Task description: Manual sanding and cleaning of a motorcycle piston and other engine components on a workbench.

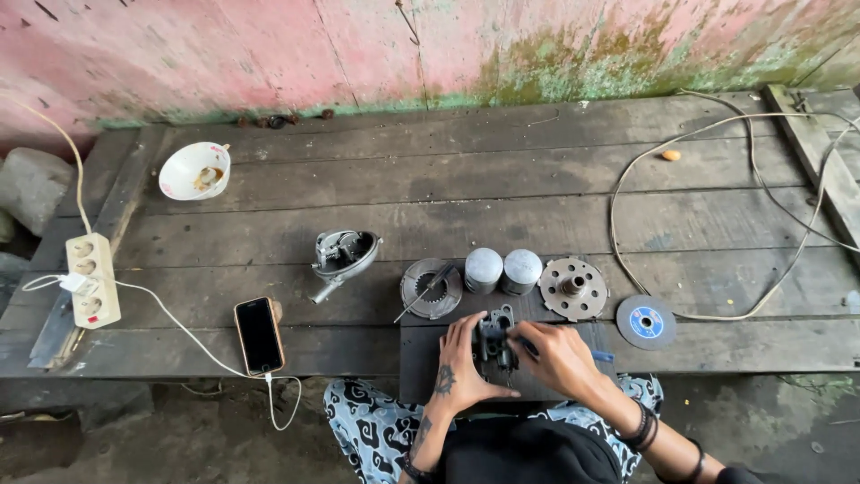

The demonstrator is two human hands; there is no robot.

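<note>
A weathered plank platform (502, 179) runs below a stained pink wall (269, 54); at 10 o'clock on it lies a tipped white bowl (194, 170) holding brown residue. At 6 o'clock, on a dark board (421, 358), the left hand (459, 369) cups a small dark metal part (494, 345) with fingers curled against its side, while the right hand (557, 357) pinches a blue-handled tool (598, 356) whose tip touches that part. Beyond, toward 12 o'clock, stand two metal cylinders (502, 271) between a round plate (431, 288) and a perforated disc (572, 288); a phone (259, 335) lies at 9 o'clock.

Metal part (494, 345) half hidden under hands.
</note>
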